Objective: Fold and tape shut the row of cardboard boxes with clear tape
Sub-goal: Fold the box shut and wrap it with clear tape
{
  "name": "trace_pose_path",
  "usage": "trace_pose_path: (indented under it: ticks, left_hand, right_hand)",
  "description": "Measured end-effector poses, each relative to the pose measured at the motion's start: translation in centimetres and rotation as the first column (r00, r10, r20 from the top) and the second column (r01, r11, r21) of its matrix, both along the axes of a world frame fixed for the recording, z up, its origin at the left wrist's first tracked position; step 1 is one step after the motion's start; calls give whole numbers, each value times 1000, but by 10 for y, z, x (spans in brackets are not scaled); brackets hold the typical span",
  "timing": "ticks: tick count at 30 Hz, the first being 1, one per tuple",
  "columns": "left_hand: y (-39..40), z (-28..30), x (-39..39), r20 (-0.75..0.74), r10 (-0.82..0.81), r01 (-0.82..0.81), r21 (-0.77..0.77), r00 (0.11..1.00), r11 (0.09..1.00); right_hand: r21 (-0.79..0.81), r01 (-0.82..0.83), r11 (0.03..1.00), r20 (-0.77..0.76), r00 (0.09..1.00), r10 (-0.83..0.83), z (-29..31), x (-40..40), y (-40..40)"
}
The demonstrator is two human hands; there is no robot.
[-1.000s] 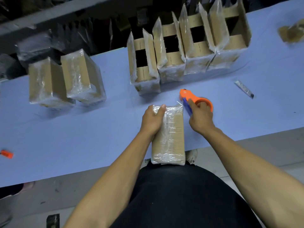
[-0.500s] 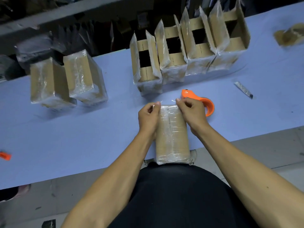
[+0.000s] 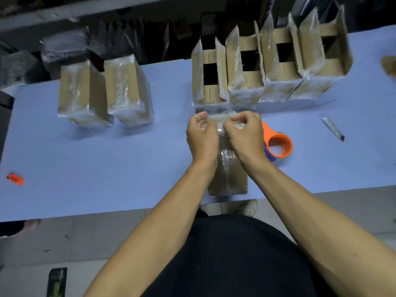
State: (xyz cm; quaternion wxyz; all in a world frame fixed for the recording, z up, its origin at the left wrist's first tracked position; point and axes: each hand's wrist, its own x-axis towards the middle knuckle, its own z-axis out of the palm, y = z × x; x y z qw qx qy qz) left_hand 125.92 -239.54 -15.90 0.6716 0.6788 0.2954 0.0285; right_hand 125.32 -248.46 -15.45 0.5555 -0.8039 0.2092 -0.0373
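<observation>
Fingers of the left hand (image 3: 201,137) and right hand (image 3: 246,135) are curled, pinching clear tape (image 3: 218,117) at the far end of a box (image 3: 228,174) lying on the bench (image 3: 107,159). Dispenser (image 3: 278,144) sits just right. Four open boxes (image 3: 270,67) stand behind; two sealed boxes (image 3: 105,91) left.
</observation>
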Motion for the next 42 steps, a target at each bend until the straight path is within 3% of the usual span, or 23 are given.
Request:
trace_pose_path:
  ticks: [3,7,9,12,15,18,22,25,30,33,35,37,39,42]
  left_hand:
    - [0,-2,1,-20,-54,53,-34,998,998]
    - [9,-5,12,-39,-80,81,38,996,996]
    - [15,-8,16,-38,-195,196,31,980,980]
    - [40,-21,9,13,-431,431,-9,902,902]
    - [63,-42,-8,-53,-512,514,121,857,849]
    - [67,-57,-23,-114,-354,369,171,928,914]
    - [58,-59,-30,-94,-2,24,234,996,972]
    - [57,-55,-26,-134,132,-96,246,982,964]
    - [84,-51,-7,-280,-254,307,164,926,937]
    - [92,-46,2,-280,-492,540,126,824,832]
    - [90,-44,-2,-290,-613,675,222,735,704]
    - [87,-43,-15,-287,-649,708,350,705,614]
    - [84,-43,-27,-295,-645,704,393,705,591]
    - [80,-42,-30,-347,-628,715,415,697,563]
  right_hand:
    - [-52,-52,997,-49,998,50,1,6,3]
    - [-5,65,998,-41,997,-65,-2,16,1]
    - [39,76,996,-68,995,-73,-4,24,-2]
    - [160,-15,987,-134,990,37,-15,34,-14]
    - [125,-230,965,-273,927,257,-36,18,-28]
    - [48,-314,948,-443,844,302,-53,-8,-40]
    - [-235,-238,942,-339,929,150,-56,-14,-53]
    - [-178,-113,978,-280,958,60,-56,-13,-54]
    - [-121,-67,990,-220,975,39,-57,-13,-49]
    - [-96,-162,982,-184,973,142,-53,-7,-50]
    - [-118,-218,969,-187,963,193,-50,-4,-50]
    - [-204,-188,961,-221,965,141,-49,-6,-50]
    - [-271,-121,955,-219,974,62,-51,-9,-49]
    - [-216,-143,966,-156,982,110,-51,-10,-44]
